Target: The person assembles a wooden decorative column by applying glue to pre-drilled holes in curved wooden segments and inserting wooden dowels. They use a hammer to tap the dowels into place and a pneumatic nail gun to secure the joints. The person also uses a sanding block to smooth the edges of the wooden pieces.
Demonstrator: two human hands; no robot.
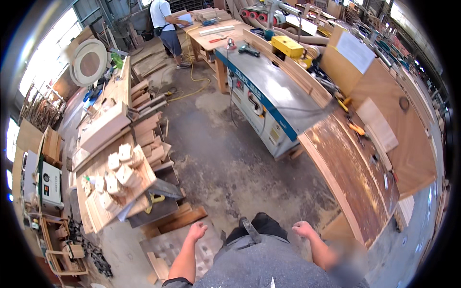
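My left hand (pixel 197 231) hangs low at my left side, its fingers curled in loosely, and I see nothing in it. Over on my right, my right hand (pixel 302 229) is also loosely curled, with no object showing in it. Neither hand touches anything. Closest to the left one are brown boards (pixel 178 219) lying low beside a workbench. On that bench stand several pale cut wood blocks (pixel 114 183). The worn brown wooden tabletop (pixel 348 177) is what my right hand is nearest to.
A machine with a grey metal table (pixel 283 91) stands ahead, a power tool (pixel 248 50) on its far end. Stacked lumber (pixel 150 137) lines the left bench. A yellow cord (pixel 194 84) crosses the floor near another person (pixel 165 21) at a far table. Large panels (pixel 379 115) lean at right.
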